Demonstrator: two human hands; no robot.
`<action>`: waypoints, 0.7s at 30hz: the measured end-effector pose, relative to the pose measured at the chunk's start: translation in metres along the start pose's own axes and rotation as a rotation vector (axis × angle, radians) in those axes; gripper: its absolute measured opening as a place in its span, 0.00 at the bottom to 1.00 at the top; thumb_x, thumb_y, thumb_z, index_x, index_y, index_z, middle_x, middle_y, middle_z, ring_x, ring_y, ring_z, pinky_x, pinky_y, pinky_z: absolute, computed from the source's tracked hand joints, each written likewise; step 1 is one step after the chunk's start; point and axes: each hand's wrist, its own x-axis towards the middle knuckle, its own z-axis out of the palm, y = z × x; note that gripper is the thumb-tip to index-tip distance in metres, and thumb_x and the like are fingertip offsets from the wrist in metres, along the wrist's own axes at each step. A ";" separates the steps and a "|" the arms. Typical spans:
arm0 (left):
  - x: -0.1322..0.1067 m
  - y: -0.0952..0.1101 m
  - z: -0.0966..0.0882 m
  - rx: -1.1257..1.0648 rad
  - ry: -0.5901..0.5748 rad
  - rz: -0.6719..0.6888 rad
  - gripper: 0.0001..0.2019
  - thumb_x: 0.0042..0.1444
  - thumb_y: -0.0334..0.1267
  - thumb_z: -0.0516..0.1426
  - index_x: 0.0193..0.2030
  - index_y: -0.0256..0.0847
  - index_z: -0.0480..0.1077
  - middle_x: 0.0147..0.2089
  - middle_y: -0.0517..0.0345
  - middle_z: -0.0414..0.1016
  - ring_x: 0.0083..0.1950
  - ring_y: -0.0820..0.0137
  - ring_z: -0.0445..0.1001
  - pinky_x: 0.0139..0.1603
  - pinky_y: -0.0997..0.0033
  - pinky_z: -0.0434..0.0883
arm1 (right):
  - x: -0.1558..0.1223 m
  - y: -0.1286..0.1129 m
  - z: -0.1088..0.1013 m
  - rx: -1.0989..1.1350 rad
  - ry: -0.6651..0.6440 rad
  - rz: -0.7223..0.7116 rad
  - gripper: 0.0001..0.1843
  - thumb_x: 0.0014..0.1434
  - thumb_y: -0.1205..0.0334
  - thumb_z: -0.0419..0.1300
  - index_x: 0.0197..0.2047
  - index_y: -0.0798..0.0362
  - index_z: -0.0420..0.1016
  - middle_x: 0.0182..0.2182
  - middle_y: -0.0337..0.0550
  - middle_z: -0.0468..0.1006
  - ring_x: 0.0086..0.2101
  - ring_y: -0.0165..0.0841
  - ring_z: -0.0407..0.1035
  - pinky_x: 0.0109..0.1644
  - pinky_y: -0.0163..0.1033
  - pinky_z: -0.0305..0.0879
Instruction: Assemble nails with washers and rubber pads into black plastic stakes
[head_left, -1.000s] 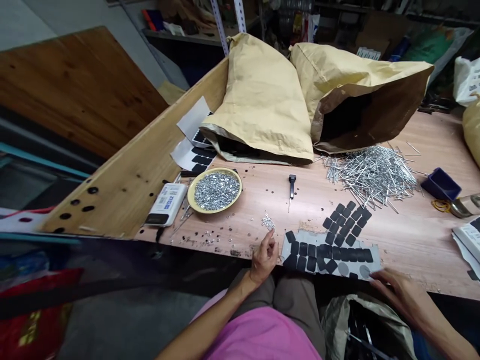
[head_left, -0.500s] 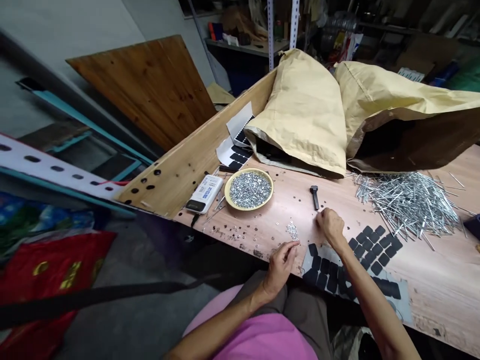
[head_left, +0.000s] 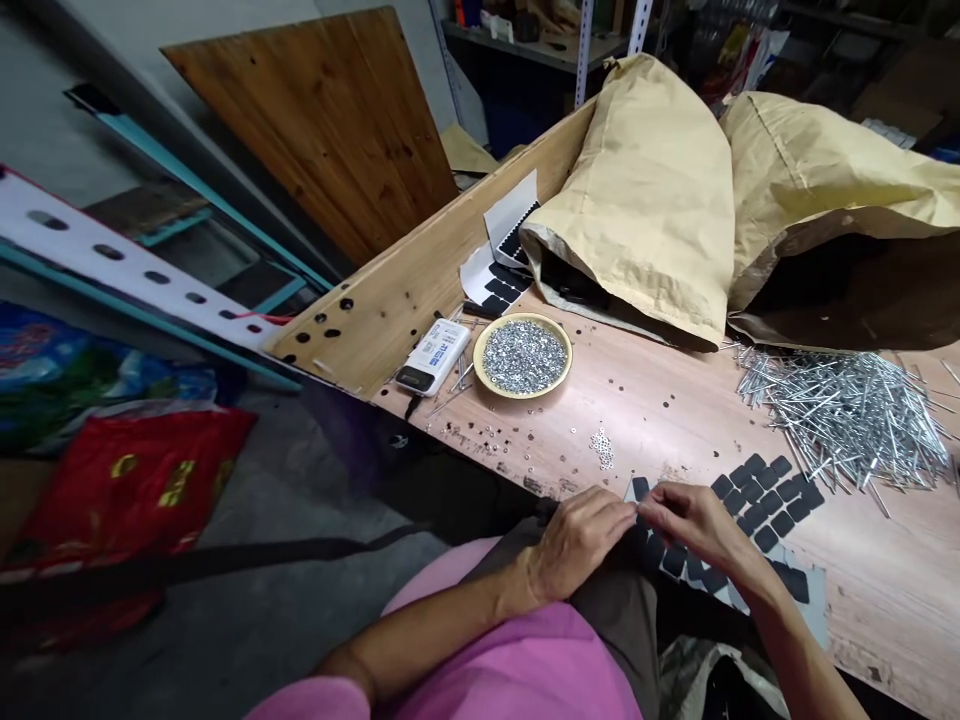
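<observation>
My left hand [head_left: 581, 535] is closed at the table's front edge. A dark end [head_left: 549, 508] pokes out beside its knuckles and looks like part of the black T-shaped piece. My right hand [head_left: 686, 515] pinches with thumb and forefinger right at the left fingertips; whatever is between them is too small to make out. Below and beside the hands lies a light sheet [head_left: 814, 615] with black rounded pads [head_left: 673, 560] on it. More black pads [head_left: 771, 500] lie in rows to the right. A small cluster of metal nuts or washers [head_left: 601, 448] lies just beyond my hands.
A yellow bowl [head_left: 480, 372] full of small metal parts stands beside a white device [head_left: 435, 357]. Thin metal rods [head_left: 862, 420] are heaped at right. Two large paper sacks [head_left: 652, 200] lie open at the back. A wooden board [head_left: 420, 275] edges the table's left side.
The black T-shaped piece is gone from its spot on the table. My right hand has come back toward me and meets my left hand at the table edge. The view has shifted.
</observation>
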 end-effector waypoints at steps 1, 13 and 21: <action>-0.004 -0.005 0.001 -0.056 0.011 -0.098 0.10 0.59 0.30 0.51 0.37 0.38 0.74 0.33 0.53 0.77 0.36 0.70 0.75 0.38 0.71 0.73 | 0.011 0.005 0.001 -0.014 0.032 -0.034 0.17 0.61 0.52 0.49 0.29 0.54 0.70 0.17 0.37 0.70 0.20 0.29 0.67 0.25 0.33 0.61; 0.000 -0.038 -0.002 -0.848 0.147 -1.075 0.20 0.44 0.44 0.61 0.41 0.31 0.76 0.20 0.67 0.62 0.16 0.84 0.51 0.15 0.80 0.48 | 0.092 0.019 0.029 -0.831 0.259 0.057 0.13 0.64 0.63 0.49 0.42 0.51 0.75 0.39 0.45 0.75 0.35 0.34 0.72 0.30 0.33 0.58; 0.013 -0.042 -0.005 -0.930 0.248 -1.199 0.20 0.43 0.41 0.62 0.43 0.31 0.75 0.19 0.68 0.61 0.15 0.85 0.49 0.16 0.81 0.45 | 0.096 0.014 0.028 -0.936 0.162 -0.017 0.14 0.66 0.64 0.46 0.45 0.50 0.72 0.40 0.45 0.74 0.36 0.34 0.70 0.28 0.34 0.55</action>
